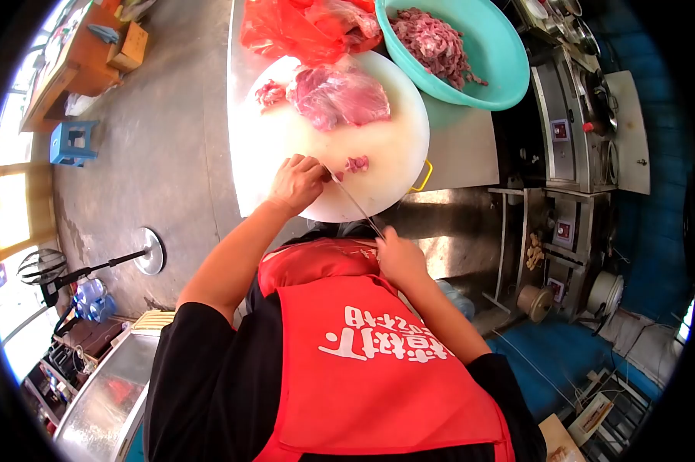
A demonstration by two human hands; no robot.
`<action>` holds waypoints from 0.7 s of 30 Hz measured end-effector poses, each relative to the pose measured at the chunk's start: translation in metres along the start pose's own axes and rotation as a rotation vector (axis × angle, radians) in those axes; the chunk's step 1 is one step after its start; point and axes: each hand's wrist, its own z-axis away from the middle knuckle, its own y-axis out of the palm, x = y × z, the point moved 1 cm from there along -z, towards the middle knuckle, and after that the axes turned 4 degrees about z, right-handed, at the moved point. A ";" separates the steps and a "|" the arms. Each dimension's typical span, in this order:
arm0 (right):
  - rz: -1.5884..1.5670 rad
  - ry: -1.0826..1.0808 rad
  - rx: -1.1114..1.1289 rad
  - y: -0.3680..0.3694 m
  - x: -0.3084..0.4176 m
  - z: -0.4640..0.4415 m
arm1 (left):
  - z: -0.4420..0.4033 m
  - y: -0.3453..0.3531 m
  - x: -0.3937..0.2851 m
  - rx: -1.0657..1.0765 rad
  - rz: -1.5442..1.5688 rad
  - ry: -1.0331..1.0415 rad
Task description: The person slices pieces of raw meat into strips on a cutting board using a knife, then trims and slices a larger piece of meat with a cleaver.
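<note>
A round white cutting board point(270, 142) lies on the table in front of me. My right hand point(400, 258) is closed around the handle of a knife point(360, 209) at the board's near edge. The blade slants up and left across the board, its tip by the fingertips of my left hand point(300, 183). Those fingers are curled and pressed down on a small piece of meat point(338, 176), mostly hidden under them. Just beyond the blade lies a cut bit of meat point(357, 163). A large slab of raw meat point(340, 96) rests farther back on the board.
Behind the board sits a red plastic bag point(286, 31) with meat in it. At back right, a turquoise basin point(501, 58) holds sliced meat point(432, 46). A yellow handle point(422, 176) sticks out beside the board. To the left stand a blue stool point(74, 142) and a fan point(43, 269).
</note>
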 end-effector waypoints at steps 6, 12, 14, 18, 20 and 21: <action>0.048 0.069 0.125 -0.016 -0.053 0.034 | 0.004 -0.003 0.004 0.029 0.052 -0.151; -0.126 0.042 -0.061 -0.021 -0.008 0.013 | 0.011 0.002 0.011 -0.062 0.079 -0.060; -0.022 -0.080 -0.146 -0.016 0.007 0.000 | 0.010 0.006 0.012 -0.054 0.042 -0.094; 0.042 -0.219 -0.196 -0.013 0.029 -0.022 | 0.003 0.002 0.000 -0.064 0.061 -0.076; 0.052 -0.168 -0.134 -0.015 0.027 -0.029 | 0.004 0.003 0.000 -0.104 0.020 -0.088; 0.061 -0.116 -0.075 -0.015 0.027 -0.029 | 0.004 0.002 -0.001 -0.104 0.021 -0.096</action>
